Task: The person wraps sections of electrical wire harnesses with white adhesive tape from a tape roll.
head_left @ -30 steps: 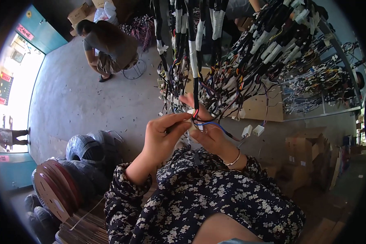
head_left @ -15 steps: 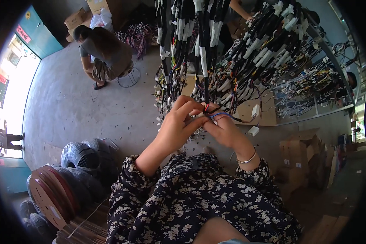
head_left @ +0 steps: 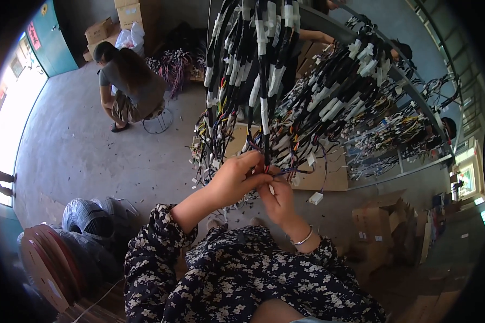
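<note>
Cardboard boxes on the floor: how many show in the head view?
4 at least: two boxes stand at the top left behind the crouching person, one at the lower right, and one flat box lies under the hanging wires. More may be hidden.

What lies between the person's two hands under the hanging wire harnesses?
In the head view, the left hand and right hand meet around thin wires at a black taped harness bundle's lower end; nothing else.

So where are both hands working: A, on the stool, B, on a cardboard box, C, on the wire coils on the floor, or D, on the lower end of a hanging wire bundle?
D: the left hand and right hand meet at the bottom of a hanging wire bundle, pinching its loose wires.
</note>
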Tool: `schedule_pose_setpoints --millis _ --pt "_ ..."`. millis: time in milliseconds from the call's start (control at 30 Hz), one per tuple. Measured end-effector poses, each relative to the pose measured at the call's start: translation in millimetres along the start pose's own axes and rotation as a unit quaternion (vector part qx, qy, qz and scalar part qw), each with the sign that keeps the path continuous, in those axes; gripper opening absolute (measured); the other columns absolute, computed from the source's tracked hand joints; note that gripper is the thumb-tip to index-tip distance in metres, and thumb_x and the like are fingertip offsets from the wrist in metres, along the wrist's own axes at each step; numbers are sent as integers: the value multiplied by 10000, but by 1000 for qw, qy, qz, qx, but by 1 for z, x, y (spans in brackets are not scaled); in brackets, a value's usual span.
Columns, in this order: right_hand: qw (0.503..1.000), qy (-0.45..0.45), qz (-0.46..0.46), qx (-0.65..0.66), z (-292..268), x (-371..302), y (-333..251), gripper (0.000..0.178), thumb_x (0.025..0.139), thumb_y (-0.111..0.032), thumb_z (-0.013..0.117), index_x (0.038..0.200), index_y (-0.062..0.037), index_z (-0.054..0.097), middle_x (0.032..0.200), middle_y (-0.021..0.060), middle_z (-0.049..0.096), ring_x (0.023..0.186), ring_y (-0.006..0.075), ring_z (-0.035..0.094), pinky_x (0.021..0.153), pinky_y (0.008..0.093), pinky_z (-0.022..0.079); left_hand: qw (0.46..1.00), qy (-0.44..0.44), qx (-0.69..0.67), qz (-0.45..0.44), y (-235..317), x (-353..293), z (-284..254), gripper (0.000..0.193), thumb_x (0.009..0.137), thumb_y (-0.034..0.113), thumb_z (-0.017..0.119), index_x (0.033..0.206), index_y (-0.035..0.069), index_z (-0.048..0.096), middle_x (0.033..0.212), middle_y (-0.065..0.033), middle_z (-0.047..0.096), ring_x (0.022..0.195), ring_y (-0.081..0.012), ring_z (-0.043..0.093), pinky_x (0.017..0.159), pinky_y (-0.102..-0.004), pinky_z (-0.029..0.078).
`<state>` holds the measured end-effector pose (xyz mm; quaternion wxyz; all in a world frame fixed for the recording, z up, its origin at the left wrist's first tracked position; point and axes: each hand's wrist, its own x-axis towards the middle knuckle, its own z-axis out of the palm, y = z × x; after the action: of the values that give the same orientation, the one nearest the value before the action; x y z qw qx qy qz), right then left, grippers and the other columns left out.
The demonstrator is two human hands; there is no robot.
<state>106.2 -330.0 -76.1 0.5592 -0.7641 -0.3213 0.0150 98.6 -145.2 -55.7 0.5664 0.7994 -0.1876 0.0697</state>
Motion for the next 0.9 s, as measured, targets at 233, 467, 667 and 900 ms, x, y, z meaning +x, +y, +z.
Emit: schedule_pose_setpoints --millis 233,467,667,900 --pt "998 43 33 -31 66 -89 57 150 986 -75 610 1095 8 671 1127 146 651 1029 298 624 907 360 486 964 194 -114 -139 -5 4 27 169 925 71 751 1030 -2 640 812 -50 638 596 -117 583 544 -265 460" --pt "984 -58 5 168 -74 -28 -42 598 977 -396 673 1373 43 581 1562 182 347 1148 190 623 944 335 495 873 44 -436 -213 -21 -6 26 180 1021 165 656 1002 -13 679 773 -4 636 614 -73 543 547 -238 420" --pt "967 -168 156 108 -52 43 -68 846 963 -336 723 1603 0 283 1610 197 262 1118 204 623 957 344 502 934 326 147 26 -27 -12 54 206 866 117 759 1007 18 646 1001 -145 645 885 -352 634 794 -409 520" --pt "981 -158 101 55 -45 48 -53 809 988 -252 690 1617 -9 243 1681 154 190 1082 166 644 877 282 521 901 380 -197 -72 -106 -10 -19 141 970 28 671 1092 -32 634 933 -69 675 851 -171 685 789 -267 535"
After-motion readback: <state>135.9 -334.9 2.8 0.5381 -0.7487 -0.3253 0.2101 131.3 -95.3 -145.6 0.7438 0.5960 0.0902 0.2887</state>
